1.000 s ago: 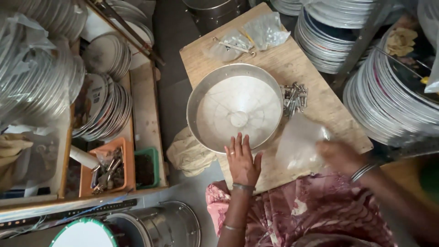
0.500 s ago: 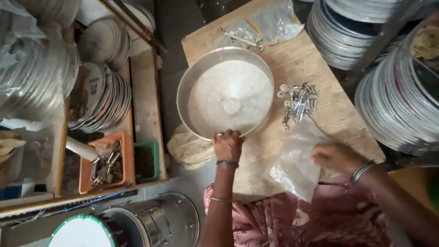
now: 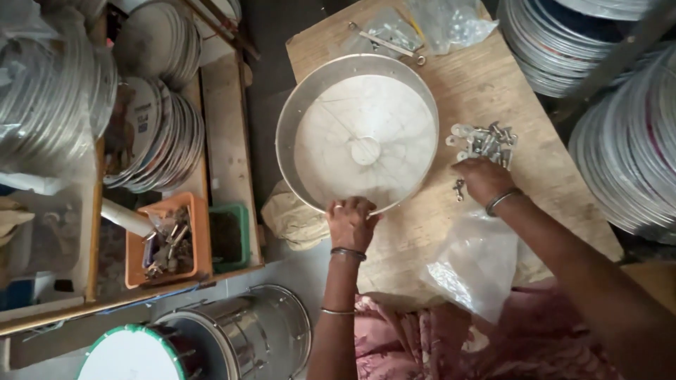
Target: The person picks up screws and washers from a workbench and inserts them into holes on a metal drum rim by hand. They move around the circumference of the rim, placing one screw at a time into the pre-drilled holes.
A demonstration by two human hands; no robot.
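Note:
A round metal drum shell [image 3: 358, 134] with a pale skin inside lies on a wooden board [image 3: 507, 77]. My left hand [image 3: 350, 222] grips its near rim. My right hand [image 3: 480, 179] rests fingers-down at the near edge of a pile of small metal lugs and bolts [image 3: 483, 139], just right of the shell; whether it has pinched one I cannot tell. One loose piece [image 3: 459, 188] lies beside the fingers. A crumpled clear plastic bag [image 3: 473, 260] lies on the board under my right forearm.
Clear bags of hardware [image 3: 451, 21] and a spanner [image 3: 384, 42] lie at the board's far end. Stacks of metal hoops [image 3: 627, 134] stand right; drum heads [image 3: 151, 127] stand left. An orange bin of tools [image 3: 167, 243], a green bin [image 3: 229, 236], a cloth [image 3: 296, 218] and two drums [image 3: 239, 338] sit near-left.
My right hand has let the plastic bag drop and reached forward to the pile of metal pieces. My left hand went from flat on the board to gripping the shell's rim.

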